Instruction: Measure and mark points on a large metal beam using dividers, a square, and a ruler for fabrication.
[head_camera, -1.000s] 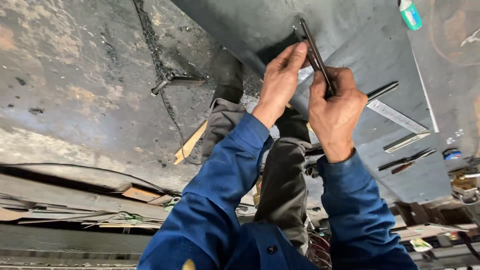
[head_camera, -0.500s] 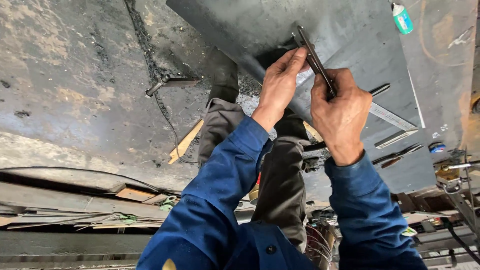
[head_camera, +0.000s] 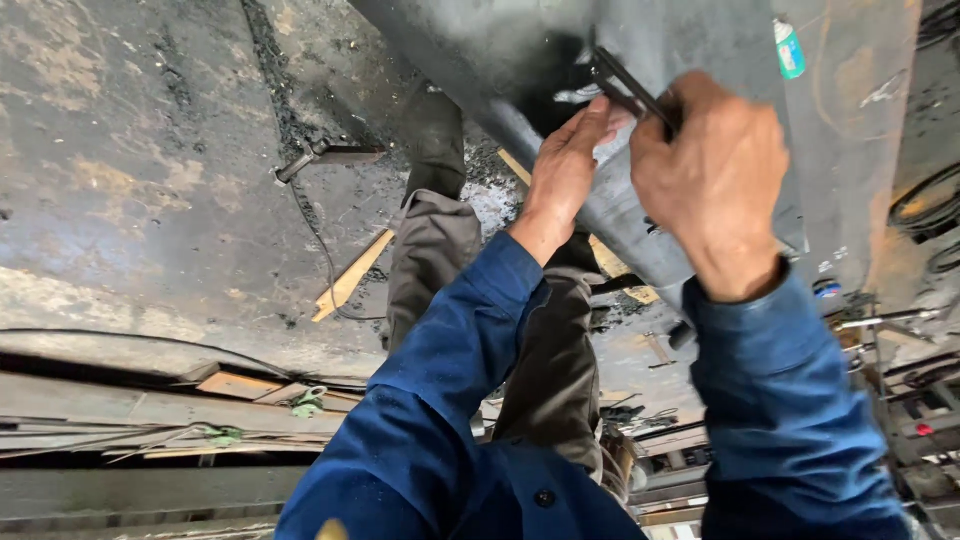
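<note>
A grey sheet-metal panel (head_camera: 520, 60) lies across the upper right of the head view. My right hand (head_camera: 715, 165) is closed around a thin dark metal bar (head_camera: 620, 85) that lies slanted on the panel. My left hand (head_camera: 565, 170) rests on the panel's edge, fingertips touching the bar just below its upper end. Both arms wear blue sleeves. My grey trouser legs (head_camera: 540, 350) stand on the floor below the panel.
Stained concrete floor (head_camera: 150, 170) fills the left. A metal clamp-like tool (head_camera: 320, 155) with a cable lies on it, and a wooden strip (head_camera: 350, 275) beside my leg. A green-capped white tube (head_camera: 788, 48) sits on the panel. Planks and scrap lie along the bottom and right.
The view has moved closer to my hands. My right hand has slid up the bar and now hides more of it. My left hand stays at the panel's edge.
</note>
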